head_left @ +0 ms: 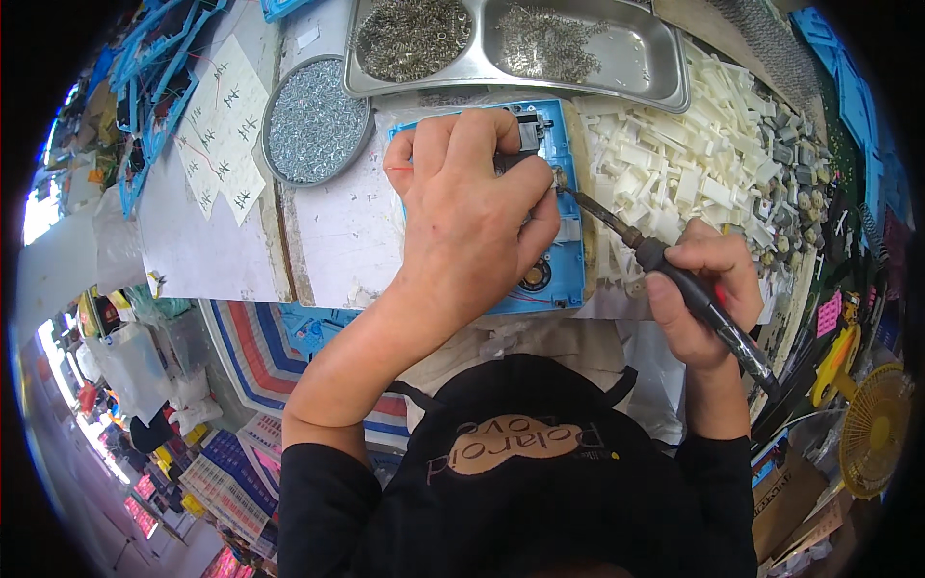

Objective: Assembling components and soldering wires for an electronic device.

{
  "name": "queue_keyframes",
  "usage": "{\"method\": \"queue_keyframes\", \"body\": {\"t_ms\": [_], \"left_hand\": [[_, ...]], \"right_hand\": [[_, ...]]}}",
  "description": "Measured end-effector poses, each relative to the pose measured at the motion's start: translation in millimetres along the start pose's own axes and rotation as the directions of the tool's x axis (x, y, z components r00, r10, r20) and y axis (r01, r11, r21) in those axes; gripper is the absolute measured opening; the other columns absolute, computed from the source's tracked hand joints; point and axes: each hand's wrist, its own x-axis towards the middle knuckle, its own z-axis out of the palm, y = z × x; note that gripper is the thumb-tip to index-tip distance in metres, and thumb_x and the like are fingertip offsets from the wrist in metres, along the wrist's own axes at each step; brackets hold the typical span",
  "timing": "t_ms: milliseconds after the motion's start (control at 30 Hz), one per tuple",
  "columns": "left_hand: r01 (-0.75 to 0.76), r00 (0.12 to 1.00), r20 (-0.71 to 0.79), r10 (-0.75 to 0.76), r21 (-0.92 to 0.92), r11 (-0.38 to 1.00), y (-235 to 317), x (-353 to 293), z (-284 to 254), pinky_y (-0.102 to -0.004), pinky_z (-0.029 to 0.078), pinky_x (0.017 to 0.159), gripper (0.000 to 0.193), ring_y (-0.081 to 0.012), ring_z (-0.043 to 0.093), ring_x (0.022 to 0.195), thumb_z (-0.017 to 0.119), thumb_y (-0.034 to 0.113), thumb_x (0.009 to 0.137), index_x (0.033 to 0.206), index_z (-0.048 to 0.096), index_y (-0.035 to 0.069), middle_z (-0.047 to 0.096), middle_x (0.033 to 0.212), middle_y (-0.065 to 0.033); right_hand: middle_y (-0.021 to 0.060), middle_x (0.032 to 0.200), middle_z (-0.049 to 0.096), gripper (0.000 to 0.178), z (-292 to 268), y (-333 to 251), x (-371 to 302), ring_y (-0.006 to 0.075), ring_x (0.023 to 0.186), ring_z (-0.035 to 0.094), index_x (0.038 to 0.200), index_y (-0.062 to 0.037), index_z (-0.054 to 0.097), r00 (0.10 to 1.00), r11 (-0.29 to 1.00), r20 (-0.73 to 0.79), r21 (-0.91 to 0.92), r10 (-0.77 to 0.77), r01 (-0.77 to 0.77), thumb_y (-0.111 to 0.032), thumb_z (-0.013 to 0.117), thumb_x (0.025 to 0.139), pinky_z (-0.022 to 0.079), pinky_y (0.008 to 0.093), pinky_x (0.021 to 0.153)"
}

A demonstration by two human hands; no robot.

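- The left hand [472, 207] is pressing down, fingers curled, on one blue plastic housing [564, 207] at the desk's near edge.
- The right hand [708, 299] is gripping one soldering iron [674, 279], closed around its dark handle, with the tip touching the housing's right rim at 10 o'clock from that hand.
- A heap of white plastic parts [694, 144] is crowding the housing at 3 o'clock.
- One round bowl of screws [313, 120] is sitting at 10 o'clock; one two-compartment steel tray [520, 43] is lying at 12.
- Bare desk [202, 241] is lying open at 9 o'clock.
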Motion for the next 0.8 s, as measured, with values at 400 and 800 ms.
{"method": "queue_keyframes", "body": {"t_ms": [400, 800], "left_hand": [[0.0, 0.999, 0.033, -0.001, 0.042, 0.999, 3.1, 1.9, -4.4, -0.0431, 0.031, 0.088, 0.01, -0.0275, 0.049, 0.097, 0.076, 0.017, 0.074, 0.08, 0.07, 0.013, 0.054, 0.1, -0.0057], [-0.008, 0.999, 0.035, 0.006, 0.074, 0.997, 6.7, 4.0, -4.6, -0.0455, 0.03, 0.089, 0.009, -0.0266, 0.049, 0.097, 0.075, 0.016, 0.073, 0.077, 0.068, 0.012, 0.054, 0.1, -0.0053]], "right_hand": [[0.0014, 0.065, 0.051, 0.027, -3.2, -1.9, 0.2, 0.0087, 0.056, 0.043, 0.099, -0.0014, 0.06, 0.999, 0.999, -0.001, -0.018, -0.039, 0.039, -0.008, 0.08, 0.082, 0.03, 0.0239, 0.051], [0.0022, 0.065, 0.052, 0.027, -9.6, 0.0, 1.9, 0.0088, 0.054, 0.042, 0.099, -0.001, 0.06, 0.996, 0.996, 0.01, -0.027, -0.088, 0.088, -0.006, 0.08, 0.081, 0.029, 0.0241, 0.049]]}}
